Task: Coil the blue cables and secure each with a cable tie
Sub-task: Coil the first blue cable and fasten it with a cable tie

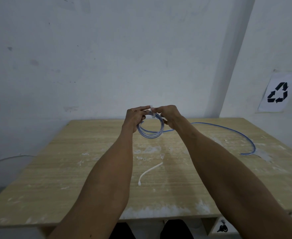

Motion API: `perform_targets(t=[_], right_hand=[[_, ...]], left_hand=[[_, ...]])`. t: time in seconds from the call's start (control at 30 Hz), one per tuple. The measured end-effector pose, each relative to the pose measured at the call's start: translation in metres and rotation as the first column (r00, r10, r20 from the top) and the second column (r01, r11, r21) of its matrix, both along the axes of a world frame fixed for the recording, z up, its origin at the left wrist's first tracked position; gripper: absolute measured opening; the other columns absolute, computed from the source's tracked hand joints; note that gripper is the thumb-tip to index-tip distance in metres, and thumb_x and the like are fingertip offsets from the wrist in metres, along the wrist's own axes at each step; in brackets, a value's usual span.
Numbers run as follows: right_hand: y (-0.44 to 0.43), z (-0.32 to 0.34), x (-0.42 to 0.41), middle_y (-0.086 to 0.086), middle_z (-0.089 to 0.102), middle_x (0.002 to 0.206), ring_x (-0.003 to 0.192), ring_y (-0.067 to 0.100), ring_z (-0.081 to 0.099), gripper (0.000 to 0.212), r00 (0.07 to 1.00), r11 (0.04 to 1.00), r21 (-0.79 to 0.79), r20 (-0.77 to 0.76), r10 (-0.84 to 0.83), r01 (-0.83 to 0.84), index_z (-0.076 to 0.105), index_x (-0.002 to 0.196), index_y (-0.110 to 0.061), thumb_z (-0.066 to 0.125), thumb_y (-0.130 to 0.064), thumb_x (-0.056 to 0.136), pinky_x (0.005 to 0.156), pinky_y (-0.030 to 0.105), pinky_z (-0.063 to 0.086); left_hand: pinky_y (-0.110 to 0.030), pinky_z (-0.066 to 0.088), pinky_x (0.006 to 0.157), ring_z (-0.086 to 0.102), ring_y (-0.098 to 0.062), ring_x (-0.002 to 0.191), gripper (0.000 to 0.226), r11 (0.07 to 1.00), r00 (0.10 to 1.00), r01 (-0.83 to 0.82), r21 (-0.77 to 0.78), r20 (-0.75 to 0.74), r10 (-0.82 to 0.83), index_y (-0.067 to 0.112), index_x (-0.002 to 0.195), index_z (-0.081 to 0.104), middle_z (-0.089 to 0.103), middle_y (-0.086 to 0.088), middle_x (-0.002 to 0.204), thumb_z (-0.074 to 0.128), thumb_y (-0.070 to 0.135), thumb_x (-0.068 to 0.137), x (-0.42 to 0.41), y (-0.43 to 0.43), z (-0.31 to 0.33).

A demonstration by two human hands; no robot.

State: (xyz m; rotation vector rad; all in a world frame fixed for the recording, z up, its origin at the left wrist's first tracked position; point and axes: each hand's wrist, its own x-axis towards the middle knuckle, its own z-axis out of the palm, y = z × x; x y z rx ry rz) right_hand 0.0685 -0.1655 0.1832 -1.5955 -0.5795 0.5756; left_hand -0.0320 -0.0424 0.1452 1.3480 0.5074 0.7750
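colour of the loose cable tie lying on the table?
The cable tie is white, clearest in the head view.

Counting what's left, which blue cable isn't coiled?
The loose cable arcing across the table's right side; the other is a coil held above it.

Two long forearms [110, 178], bare to near frame edge. Left hand [134, 118], right hand [171, 115] bare. Legs [175, 229] dark-clad, just visible under near table [55, 169] edge.

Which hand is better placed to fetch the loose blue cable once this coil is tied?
Right. The loose cable lies off to the right, nearest the right hand; the left hand grips the coil on its far side.
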Motion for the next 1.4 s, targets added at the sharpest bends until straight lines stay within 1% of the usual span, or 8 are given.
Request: perform_targets(t=[0.2, 0.37, 0.5, 0.73, 0.9, 1.07, 1.2, 1.4], right_hand=[[0.003, -0.003, 0.005, 0.007, 0.066, 0.092, 0.085, 0.020, 0.058, 0.029, 0.997, 0.999, 0.036, 0.068, -0.029, 0.026, 0.074, 0.089, -0.001, 0.083, -0.028, 0.083, 0.075, 0.038, 0.047], [0.003, -0.011, 0.004, 0.012, 0.075, 0.088, 0.091, 0.029, 0.068, 0.031, 0.954, 0.997, 0.066, 0.296, -0.050, 0.032, 0.079, 0.081, -0.009, 0.081, -0.040, 0.082, 0.079, 0.044, 0.055], [-0.002, -0.010, 0.004, 0.002, 0.074, 0.082, 0.080, 0.012, 0.066, 0.015, 0.940, 0.992, 0.063, 0.331, 0.082, -0.109, 0.080, 0.093, -0.005, 0.081, -0.018, 0.084, 0.067, 0.021, 0.051], [0.000, -0.018, 0.012, -0.001, 0.079, 0.085, 0.097, 0.015, 0.071, 0.015, 0.865, 0.995, -0.013, 0.493, 0.093, -0.100, 0.083, 0.086, -0.016, 0.086, -0.028, 0.077, 0.091, 0.036, 0.056], [0.005, -0.022, 0.012, -0.003, 0.078, 0.082, 0.102, 0.017, 0.070, 0.013, 0.869, 0.992, 0.049, 0.488, 0.075, -0.113, 0.082, 0.080, -0.020, 0.081, -0.032, 0.081, 0.097, 0.044, 0.054], [0.004, -0.016, 0.003, 0.009, 0.069, 0.089, 0.088, 0.026, 0.060, 0.016, 0.980, 0.977, 0.206, 0.198, 0.020, -0.061, 0.074, 0.082, -0.007, 0.071, -0.017, 0.094, 0.074, 0.040, 0.051], [0.001, -0.018, 0.008, 0.011, 0.067, 0.088, 0.083, 0.023, 0.057, 0.012, 0.945, 0.986, 0.074, 0.304, 0.123, -0.152, 0.075, 0.081, -0.009, 0.072, -0.014, 0.092, 0.068, 0.037, 0.048], [-0.003, -0.020, 0.017, -0.004, 0.072, 0.074, 0.064, 0.005, 0.061, 0.010, 0.925, 0.987, 0.068, 0.364, 0.114, -0.148, 0.078, 0.086, -0.011, 0.084, -0.015, 0.080, 0.063, 0.025, 0.048]], left_hand=[[-0.025, 0.028, 0.050, 0.032, -0.015, 0.056, 0.033, 0.996, 1.000, 0.025, 0.083, -0.016, -0.024, 0.019, 0.101, 0.081, 0.076, -0.014, 0.087, 0.065, -0.006, 0.086, -0.001, -0.006, 0.000], [-0.019, 0.034, 0.048, 0.040, -0.009, 0.047, 0.028, 0.994, 0.999, -0.039, 0.097, -0.016, 0.041, 0.014, 0.103, 0.080, 0.075, -0.009, 0.082, 0.067, -0.005, 0.087, -0.001, -0.010, 0.002], [-0.018, 0.035, 0.046, 0.038, -0.011, 0.049, 0.026, 0.994, 0.996, -0.087, 0.068, -0.010, 0.088, 0.012, 0.103, 0.079, 0.068, -0.011, 0.080, 0.071, -0.004, 0.085, -0.002, -0.010, 0.002], [-0.015, 0.036, 0.044, 0.044, -0.006, 0.045, 0.029, 0.995, 0.997, -0.081, 0.057, -0.001, 0.081, 0.006, 0.114, 0.075, 0.068, -0.005, 0.074, 0.066, -0.006, 0.090, -0.003, -0.009, 0.004], [-0.021, 0.029, 0.044, 0.031, -0.014, 0.054, 0.032, 0.997, 0.999, -0.041, 0.060, -0.008, 0.042, 0.023, 0.099, 0.080, 0.066, -0.010, 0.078, 0.067, -0.003, 0.087, -0.002, -0.011, 0.006], [-0.014, 0.033, 0.043, 0.041, -0.006, 0.045, 0.025, 0.995, 0.999, -0.035, 0.092, 0.016, 0.034, 0.010, 0.093, 0.078, 0.071, -0.015, 0.087, 0.060, -0.007, 0.090, -0.002, -0.016, 0.010], [-0.017, 0.033, 0.041, 0.035, -0.015, 0.054, 0.027, 0.997, 0.999, -0.040, 0.059, -0.001, 0.040, 0.015, 0.109, 0.073, 0.064, -0.012, 0.079, 0.062, -0.003, 0.092, -0.005, -0.010, 0.001], [-0.017, 0.027, 0.042, 0.028, -0.015, 0.056, 0.033, 0.999, 1.000, -0.025, 0.045, -0.016, 0.025, 0.022, 0.103, 0.077, 0.065, -0.010, 0.082, 0.058, -0.004, 0.092, 0.001, -0.010, 0.004]])
